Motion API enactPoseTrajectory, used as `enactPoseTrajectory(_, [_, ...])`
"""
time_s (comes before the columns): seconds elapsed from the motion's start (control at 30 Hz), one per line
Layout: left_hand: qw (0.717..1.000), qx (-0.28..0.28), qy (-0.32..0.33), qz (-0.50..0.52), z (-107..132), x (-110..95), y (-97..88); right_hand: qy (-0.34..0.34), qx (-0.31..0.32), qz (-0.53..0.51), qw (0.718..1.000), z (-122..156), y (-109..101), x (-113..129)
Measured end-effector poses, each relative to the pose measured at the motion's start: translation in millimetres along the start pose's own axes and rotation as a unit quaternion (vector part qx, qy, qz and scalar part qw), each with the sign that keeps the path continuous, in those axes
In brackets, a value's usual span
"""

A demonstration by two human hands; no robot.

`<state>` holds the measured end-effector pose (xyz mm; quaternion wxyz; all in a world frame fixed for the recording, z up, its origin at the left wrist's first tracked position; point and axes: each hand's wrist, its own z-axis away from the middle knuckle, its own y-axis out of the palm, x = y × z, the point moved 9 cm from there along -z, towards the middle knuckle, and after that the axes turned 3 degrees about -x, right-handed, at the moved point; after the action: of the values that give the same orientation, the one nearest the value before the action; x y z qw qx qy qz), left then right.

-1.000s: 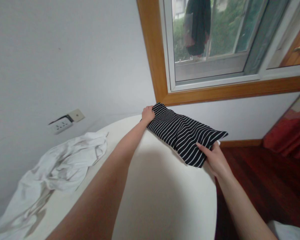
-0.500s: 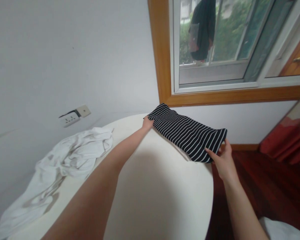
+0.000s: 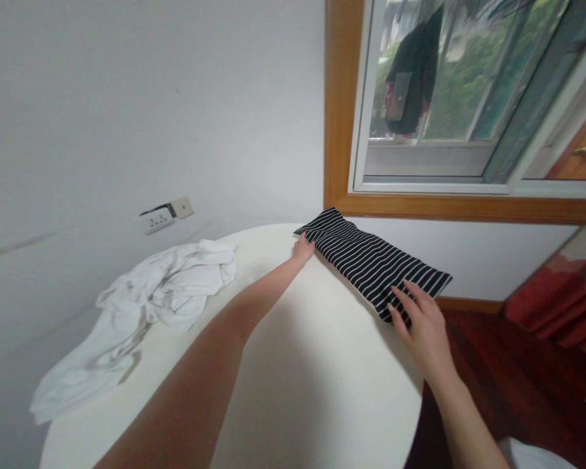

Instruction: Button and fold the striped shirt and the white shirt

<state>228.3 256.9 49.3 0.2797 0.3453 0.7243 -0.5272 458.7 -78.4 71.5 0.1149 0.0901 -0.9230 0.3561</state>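
A black cloth with white stripes [image 3: 366,251], folded into a long strip, lies on the far right of the round white table [image 3: 293,371]. It slants from the wall towards the table's right edge. At its far left corner, my left hand [image 3: 303,249] has its fingers closed on the near edge. My right hand [image 3: 422,326] is over the near right end, fingers spread and fingertips at the striped fabric. Whether those fingertips press on it is hard to make out.
A crumpled white cloth [image 3: 166,286] lies along the table's left side by the wall. Above it is a wall socket [image 3: 159,220]. A wood-framed window [image 3: 434,205] stands behind the table. To the right are a dark red floor [image 3: 508,365] and a red curtain [image 3: 557,293].
My right hand has let go of the cloth's right end and moved nearer, its fingers now spread. That end has settled lower and flatter. The left hand stays at its corner. The view has shifted slightly.
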Motion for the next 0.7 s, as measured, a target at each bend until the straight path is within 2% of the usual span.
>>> enactPoseTrajectory(0.07, [0.999,0.023,0.031,-0.021,26,2,-12.0,-0.068,0.064,0.023,0.995,10,20,20])
enactPoseTrajectory(0.1, [0.997,0.032,0.067,-0.034,42,1,-19.8,-0.083,0.079,0.038,0.993,14,26,24])
enactPoseTrajectory(0.23, [0.966,0.077,0.242,-0.055,127,-4,-54.2,-0.098,0.049,0.033,0.993,10,28,40])
enactPoseTrajectory(0.3, [0.949,0.094,0.293,-0.067,166,-3,-74.1,-0.124,0.044,-0.016,0.991,0,27,63])
enactPoseTrajectory(0.37, [0.942,0.094,0.309,-0.088,189,-1,-99.5,-0.166,0.067,-0.065,0.982,-12,32,97])
enactPoseTrajectory(0.43, [0.943,0.077,0.297,-0.128,194,2,-132.6,-0.21,0.109,-0.1,0.966,-20,43,135])
enactPoseTrajectory(0.53, [0.942,0.008,0.237,-0.238,178,19,-200.5,-0.256,0.193,-0.131,0.938,-25,70,184])
enactPoseTrajectory(0.63, [0.919,-0.158,0.093,-0.35,161,56,-290.7,-0.259,0.251,-0.127,0.924,-26,100,213])
enactPoseTrajectory(0.7, [0.89,-0.25,0.001,-0.38,165,84,-337.3,-0.249,0.263,-0.125,0.924,-27,115,225])
